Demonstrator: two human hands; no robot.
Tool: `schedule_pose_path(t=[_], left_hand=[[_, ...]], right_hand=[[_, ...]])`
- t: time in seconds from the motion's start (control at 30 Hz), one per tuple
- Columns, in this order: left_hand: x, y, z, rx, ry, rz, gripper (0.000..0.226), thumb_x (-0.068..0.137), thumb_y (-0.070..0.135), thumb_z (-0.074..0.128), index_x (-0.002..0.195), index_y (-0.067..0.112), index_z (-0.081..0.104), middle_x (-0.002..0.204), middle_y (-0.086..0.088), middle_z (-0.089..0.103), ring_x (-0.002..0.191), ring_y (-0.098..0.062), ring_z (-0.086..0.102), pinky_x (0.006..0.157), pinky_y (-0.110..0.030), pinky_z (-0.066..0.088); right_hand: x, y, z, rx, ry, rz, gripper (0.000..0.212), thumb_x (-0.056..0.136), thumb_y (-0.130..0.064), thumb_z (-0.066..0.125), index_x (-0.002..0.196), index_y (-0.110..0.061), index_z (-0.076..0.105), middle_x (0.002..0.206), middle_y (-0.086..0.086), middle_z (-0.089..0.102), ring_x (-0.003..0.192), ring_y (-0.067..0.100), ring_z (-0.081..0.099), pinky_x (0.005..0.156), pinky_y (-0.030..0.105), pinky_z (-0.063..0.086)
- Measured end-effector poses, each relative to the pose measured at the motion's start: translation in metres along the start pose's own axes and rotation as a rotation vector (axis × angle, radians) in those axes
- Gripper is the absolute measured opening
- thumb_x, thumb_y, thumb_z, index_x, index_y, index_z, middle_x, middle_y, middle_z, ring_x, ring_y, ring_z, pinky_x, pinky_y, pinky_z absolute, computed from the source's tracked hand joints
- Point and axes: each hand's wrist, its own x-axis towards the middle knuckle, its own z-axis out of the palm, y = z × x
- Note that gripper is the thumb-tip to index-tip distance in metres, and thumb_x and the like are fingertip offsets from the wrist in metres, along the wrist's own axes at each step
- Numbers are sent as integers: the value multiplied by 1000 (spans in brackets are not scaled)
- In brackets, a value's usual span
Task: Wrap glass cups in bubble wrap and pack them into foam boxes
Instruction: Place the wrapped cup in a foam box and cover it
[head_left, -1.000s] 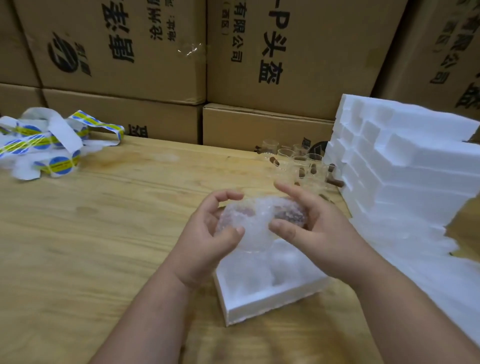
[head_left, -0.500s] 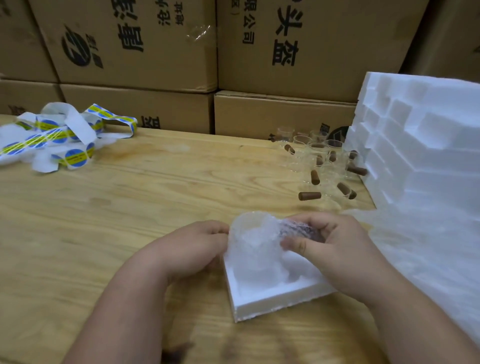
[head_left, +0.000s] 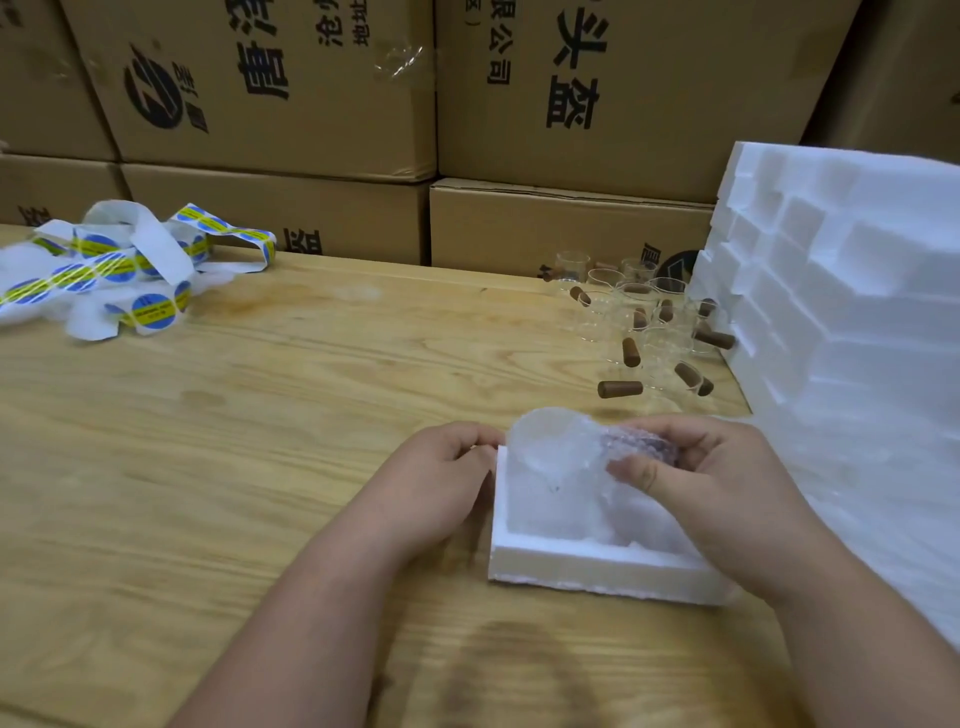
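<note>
Head view, your left hand: your left hand (head_left: 441, 480) lies with its fingers curled against the far left corner of the open white foam box (head_left: 597, 564); you hold only the box edge, as far as the view shows.
Head view, your right hand: your right hand (head_left: 711, 483) is closed in a pinch, thumb and fingers gripping the bubble-wrapped glass cup (head_left: 566, 457) at its right side, where a dark handle shows through the wrap.
Wrapped cup: it stands partly inside the foam box, at the far end, its rounded top rising above the box rim, between your two hands.
Foam box: it sits near you on the pale wooden table (head_left: 260, 415), right of centre, with more bubble wrap in its hollow.
Bare cups: a cluster of clear glass cups with brown wooden handles (head_left: 649, 327) stands far right on the table, just beside the stack of white foam boxes (head_left: 841, 291).
Foam stack: it fills the right edge, rising from the table.
Stickers: a loose tangle of white backing strips with blue and yellow round stickers (head_left: 119, 270) lies far left.
Backdrop: brown cardboard cartons with black printing (head_left: 311, 104) are stacked behind the table.
</note>
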Motion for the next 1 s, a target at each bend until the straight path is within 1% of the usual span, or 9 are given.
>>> schedule_pose_path(t=[0.2, 0.37, 0.5, 0.6, 0.7, 0.77, 0.87, 0.93, 1.0], left_hand=[[3, -1, 2, -51, 58, -5, 22, 96, 29, 56, 98, 41, 75, 84, -1, 78, 58, -18, 56, 54, -33, 41], [5, -7, 6, 22, 45, -5, 27, 95, 31, 52, 100, 43, 75, 89, -2, 78, 64, -15, 58, 63, -33, 49], [5, -6, 6, -35, 30, 0, 22, 89, 40, 56, 99, 39, 76, 88, 6, 78, 70, -9, 64, 79, -43, 57], [4, -6, 6, 40, 33, 15, 19, 83, 50, 60, 97, 45, 72, 74, 16, 70, 57, -5, 57, 60, -28, 49], [2, -5, 9, 76, 77, 32, 11, 89, 43, 62, 95, 43, 71, 73, 16, 65, 55, -2, 54, 55, -21, 43], [1, -2, 15, 76, 173, 100, 16, 95, 31, 60, 99, 41, 71, 93, 20, 66, 70, 7, 59, 65, -13, 44], [-6, 8, 29, 186, 169, 329, 37, 93, 41, 51, 127, 42, 64, 130, 30, 55, 122, 17, 46, 103, -9, 35], [-10, 13, 41, 326, 70, 430, 57, 88, 60, 41, 141, 42, 56, 142, 30, 49, 135, 13, 36, 116, -19, 27], [-10, 13, 48, 394, 42, 437, 64, 88, 68, 36, 143, 43, 54, 143, 27, 50, 136, 7, 39, 120, -33, 30]], right_hand=[[0, 3, -3, 60, 30, 26, 27, 66, -31, 80, 93, -32, 81, 89, -1, 80, 85, 16, 76, 75, 19, 58], [-1, 8, -2, -223, -46, 19, 11, 84, -28, 79, 88, -39, 78, 80, -5, 76, 72, 13, 71, 64, 24, 56], [-1, 9, -5, -403, -68, 31, 12, 89, -27, 76, 87, -39, 75, 81, -5, 74, 73, 15, 68, 68, 34, 54], [-2, 9, -7, -444, -103, 47, 18, 89, -25, 75, 85, -42, 74, 79, -14, 73, 68, 5, 68, 62, 20, 54], [-1, 12, -7, -544, -110, 38, 13, 88, -28, 74, 78, -33, 71, 70, -11, 68, 62, 7, 61, 58, 21, 47], [0, 14, -7, -577, -111, 39, 12, 88, -30, 74, 76, -29, 71, 71, -7, 67, 64, 12, 60, 59, 26, 46], [0, 17, -7, -564, -117, 4, 12, 87, -31, 74, 76, -27, 71, 83, -9, 67, 81, 10, 63, 72, 27, 51], [0, 18, -6, -568, -111, -61, 7, 86, -35, 65, 84, -31, 70, 102, -20, 63, 106, 2, 57, 90, 25, 46], [-1, 15, -4, -507, -84, -67, 21, 86, -38, 51, 99, -36, 67, 114, -31, 57, 122, -4, 45, 100, 26, 38]])
